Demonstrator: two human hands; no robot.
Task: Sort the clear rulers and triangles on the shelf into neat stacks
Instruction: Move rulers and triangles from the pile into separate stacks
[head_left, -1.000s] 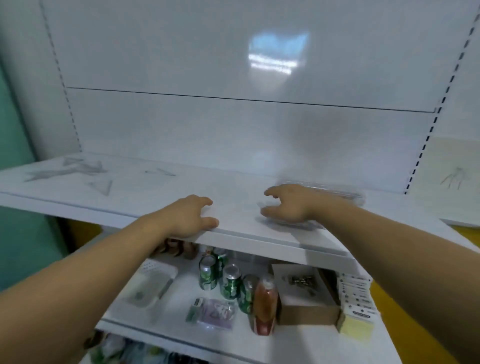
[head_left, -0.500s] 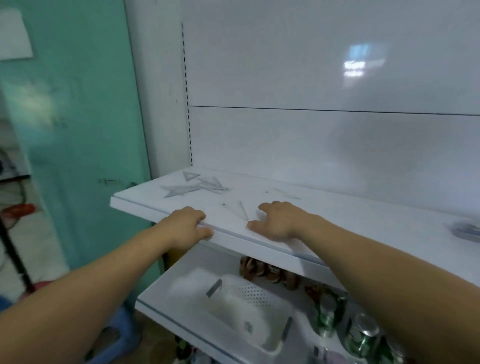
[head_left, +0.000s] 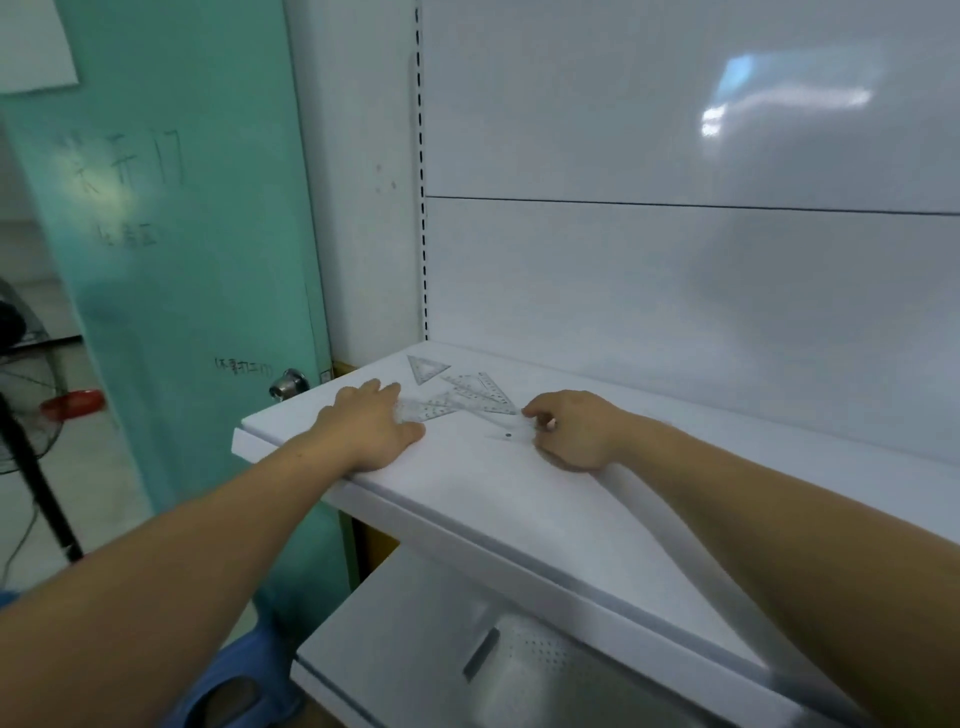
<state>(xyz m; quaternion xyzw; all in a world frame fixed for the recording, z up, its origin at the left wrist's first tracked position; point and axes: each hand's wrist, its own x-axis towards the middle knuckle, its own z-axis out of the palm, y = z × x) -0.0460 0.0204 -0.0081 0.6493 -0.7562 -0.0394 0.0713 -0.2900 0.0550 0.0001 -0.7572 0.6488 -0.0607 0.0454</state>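
Clear plastic triangles (head_left: 475, 393), overlapping, mid-frame on white shelf (head_left: 519, 509); long edges run toward lower right. My left hand (head_left: 371, 431) flat, fingertips touching them; right hand (head_left: 571, 431) curled beside them, grip unclear.

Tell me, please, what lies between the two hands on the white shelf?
In the head view, overlapping clear plastic triangles lie between left hand and right hand.

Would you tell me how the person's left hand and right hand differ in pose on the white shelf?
The left hand lies flat, fingers straight; the right hand has curled fingers. The left hand touches the overlapping clear plastic triangles; the right hand seems to pinch a separate clear plastic piece with a dark dot. Both rest on the white shelf.
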